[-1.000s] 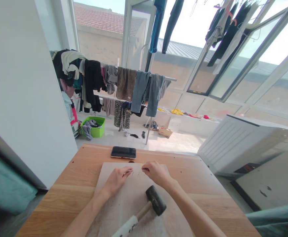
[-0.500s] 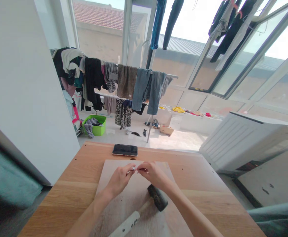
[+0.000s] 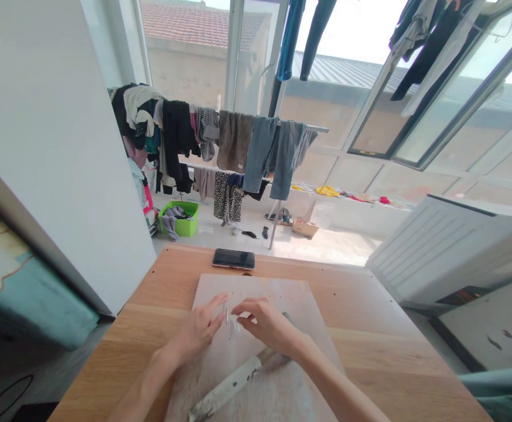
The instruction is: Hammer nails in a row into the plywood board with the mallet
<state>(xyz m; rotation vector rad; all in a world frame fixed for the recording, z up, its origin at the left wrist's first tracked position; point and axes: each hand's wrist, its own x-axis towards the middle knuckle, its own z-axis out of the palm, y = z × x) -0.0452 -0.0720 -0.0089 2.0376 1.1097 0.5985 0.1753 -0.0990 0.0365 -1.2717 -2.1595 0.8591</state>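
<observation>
Over a pale board (image 3: pixel 277 381), my left hand (image 3: pixel 194 333) has its fingers apart and holds nothing. Facing it, my right hand (image 3: pixel 265 322) has curved fingers with a gap between thumb and forefinger. Several thin, shiny nail-like pieces (image 3: pixel 227 316) show between the two hands, close to the fingertips; whether they stand on the board or are dropping I cannot tell. Below the hands a hammer (image 3: pixel 234 384) lies slantwise on the board, its handle whitish and worn. My right hand and forearm cover most of its head.
The board lies on a wooden table (image 3: pixel 383 346). A phone (image 3: pixel 234 258) rests near the far edge, beside a small dark round thing (image 3: pixel 247 274). Beyond are a clothes rack with laundry (image 3: pixel 236 140), a green basket (image 3: pixel 188 227) and a white cabinet-like piece (image 3: pixel 453 246).
My hands were pinched together over the board; now they have parted and lowered, and thin shiny pieces show between them. The hammer's head has become mostly covered. The view has shifted slightly.
</observation>
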